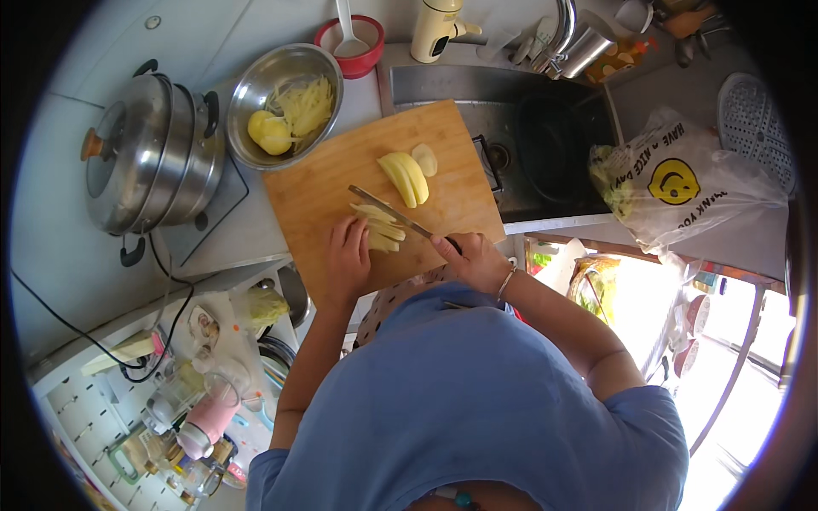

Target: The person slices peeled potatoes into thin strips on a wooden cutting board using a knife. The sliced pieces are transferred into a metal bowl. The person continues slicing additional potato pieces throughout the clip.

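To your upper left sits a round stainless-steel bowl (256, 75) holding a heap of thin pale-yellow shreds (308, 104) beside peeled, rounded yellow potatoes (271, 134). Just beyond it, a small red bowl (358, 70) has a white ladle (349, 47) standing in it. Left of these is a tiered stainless-steel pot (162, 157), lidded, so you cannot tell what it contains. In the steel sink (426, 83) lies a dark round basin (554, 153); to the right, a translucent plastic bag (724, 209) holds leafy greens (609, 180) at its near-left end.

Your left hand (348, 249) has its fingers slightly bent and close together, the tips at the cut pale-yellow strips (383, 236) on the rectangular wooden cutting board (298, 192); whether they pinch or only rest there, you cannot tell. Your right hand (475, 262) is closed round the handle of a long metal-bladed knife (388, 209), its blade slanting up and left along the far side of the strips.

Beyond the blade lie a stack of overlapping yellow slices (405, 180) and one pale rounded slice (424, 159). The board's right corner overlaps the sink's edge. A cream-coloured cylindrical appliance (436, 32) stands behind the sink, near the curved metal tap (566, 30).
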A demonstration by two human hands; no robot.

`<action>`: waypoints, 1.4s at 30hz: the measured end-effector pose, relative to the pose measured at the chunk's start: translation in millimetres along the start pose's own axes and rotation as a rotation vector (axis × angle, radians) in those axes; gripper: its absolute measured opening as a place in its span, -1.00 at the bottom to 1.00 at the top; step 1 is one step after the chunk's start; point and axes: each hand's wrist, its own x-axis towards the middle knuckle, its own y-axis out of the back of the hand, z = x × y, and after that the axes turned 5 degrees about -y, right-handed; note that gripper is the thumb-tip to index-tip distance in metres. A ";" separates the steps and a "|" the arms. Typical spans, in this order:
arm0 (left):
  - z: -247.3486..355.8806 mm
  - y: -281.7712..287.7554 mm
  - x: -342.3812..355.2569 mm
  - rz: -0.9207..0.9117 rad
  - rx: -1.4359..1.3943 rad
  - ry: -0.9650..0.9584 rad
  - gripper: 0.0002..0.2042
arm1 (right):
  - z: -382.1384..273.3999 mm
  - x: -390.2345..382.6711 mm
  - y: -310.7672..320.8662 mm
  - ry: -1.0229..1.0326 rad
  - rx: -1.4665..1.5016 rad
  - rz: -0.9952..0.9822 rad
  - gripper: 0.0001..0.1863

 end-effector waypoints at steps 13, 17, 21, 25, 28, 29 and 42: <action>-8.7 4.0 3.0 -0.097 0.004 -0.174 -0.75 | 4.9 2.5 -18.3 0.002 -0.103 0.032 -0.24; -10.2 0.5 -3.1 -0.059 0.028 -0.183 -0.76 | 0.9 3.3 -19.8 0.021 -0.112 0.016 -0.21; -9.4 3.2 -1.5 -0.060 0.047 -0.194 -0.78 | -4.3 1.2 -18.1 0.023 -0.184 0.004 -0.21; -10.6 3.1 -1.3 -0.071 0.053 -0.186 -0.81 | 4.7 6.1 -23.2 0.058 -0.252 0.012 -0.22; -7.6 3.2 -1.4 -0.069 0.055 -0.159 -0.85 | 10.1 12.9 -23.5 0.155 -0.261 0.011 -0.23; -6.8 3.2 -1.7 -0.066 0.056 -0.147 -0.87 | 8.5 16.1 -22.8 0.162 -0.248 0.009 -0.23; -8.9 -1.9 -2.3 -0.037 0.017 -0.117 -0.86 | 5.8 23.6 -33.1 0.112 -0.209 0.022 -0.25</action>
